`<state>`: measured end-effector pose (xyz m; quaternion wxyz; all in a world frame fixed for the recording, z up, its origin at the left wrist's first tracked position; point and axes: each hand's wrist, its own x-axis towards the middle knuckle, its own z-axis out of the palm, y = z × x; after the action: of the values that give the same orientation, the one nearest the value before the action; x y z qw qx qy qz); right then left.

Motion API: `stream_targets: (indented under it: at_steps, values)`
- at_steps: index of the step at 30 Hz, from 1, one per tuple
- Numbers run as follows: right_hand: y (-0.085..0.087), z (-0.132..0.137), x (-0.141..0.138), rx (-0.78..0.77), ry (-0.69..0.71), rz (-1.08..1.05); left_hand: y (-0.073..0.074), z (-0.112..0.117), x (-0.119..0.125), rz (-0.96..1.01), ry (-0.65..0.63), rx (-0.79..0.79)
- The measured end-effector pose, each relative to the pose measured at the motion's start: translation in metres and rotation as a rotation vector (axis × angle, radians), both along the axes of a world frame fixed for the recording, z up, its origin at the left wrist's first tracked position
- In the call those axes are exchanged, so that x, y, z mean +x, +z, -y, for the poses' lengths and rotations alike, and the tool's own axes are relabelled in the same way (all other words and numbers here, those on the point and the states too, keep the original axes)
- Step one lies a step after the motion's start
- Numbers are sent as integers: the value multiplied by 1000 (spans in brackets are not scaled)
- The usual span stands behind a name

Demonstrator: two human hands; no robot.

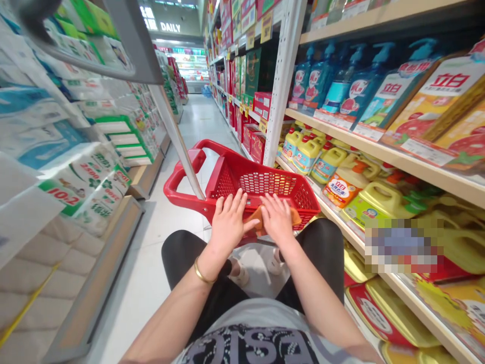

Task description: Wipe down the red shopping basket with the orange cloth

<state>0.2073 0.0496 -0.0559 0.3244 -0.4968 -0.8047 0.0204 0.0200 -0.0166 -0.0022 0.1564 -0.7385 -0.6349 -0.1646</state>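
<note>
The right hand (276, 218) lies flat on a small orange thing (291, 216). The left hand (228, 221) is just beside it, with its thumb (250, 226) pointing at it. The 2 hands are open and apart, not gripping. They hide much of the orange thing, so I cannot tell what it is. It sits at the near end of a red shopping basket (303, 202). A gold bangle (202, 271) circles the left wrist. Yellow bottles (306, 154) stand on a shelf (417, 169), under boxes (450, 96) marked 立白. A tissue pack (85, 182) says 10.2, a far sign (170, 27) says DAILY, and 1 blurred patch (401, 245) cannot be read.
</note>
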Motion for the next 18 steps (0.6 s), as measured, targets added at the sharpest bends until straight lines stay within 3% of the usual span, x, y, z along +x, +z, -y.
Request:
stream_targets:
  at_steps: [4,7,10,15,18]
  values:
    - [-15,-24,75,-55,-288,-57,0,1,1,33,-6,-3]
    - [-16,-30,89,-132,-417,-94,0,1,2,57,-5,1]
    - [-10,-18,48,-100,-356,-62,-2,0,1,68,-6,9]
    - [7,12,-48,-21,-10,20,-2,0,-1,22,-5,3]
    - [11,12,-51,-29,69,49,0,0,-2,4,-5,-10]
